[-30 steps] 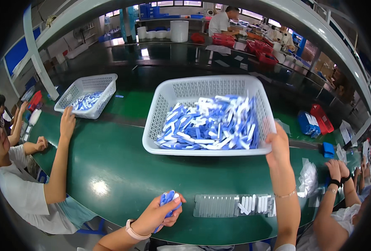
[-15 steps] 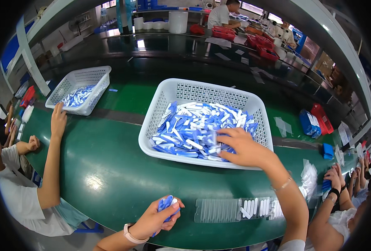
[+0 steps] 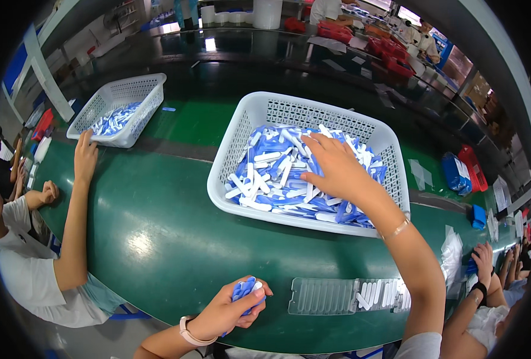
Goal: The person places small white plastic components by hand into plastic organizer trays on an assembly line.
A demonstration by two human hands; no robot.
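In front of me stands a large white perforated basket (image 3: 289, 221), heaped with slim blue and white plastic sticks (image 3: 274, 164). Over its heap reaches my right hand (image 3: 340, 170), palm down, fingers stretched and thumb apart, its fingertips at the sticks. I see nothing gripped in it. Low over the near edge of the green table, my left hand (image 3: 229, 308) is closed around a bundle of sticks (image 3: 246, 292), blue and white ends poking out past the thumb. To its right lies a clear slotted tray (image 3: 322, 297); white sticks (image 3: 370, 293) fill some slots, and my right forearm hides part of it.
At the left, a co-worker's hand (image 3: 86, 158) touches a smaller white basket (image 3: 151, 96) of similar sticks. A crumpled clear bag (image 3: 452, 251), a blue packet (image 3: 457, 173) and a red basket (image 3: 473, 167) are on the right. Another person's hands (image 3: 484, 260) are beside the bag.
My right hand has moved up and away over the heap, its fingers now more spread. The left hand still holds its bundle. The whole view has shifted slightly.
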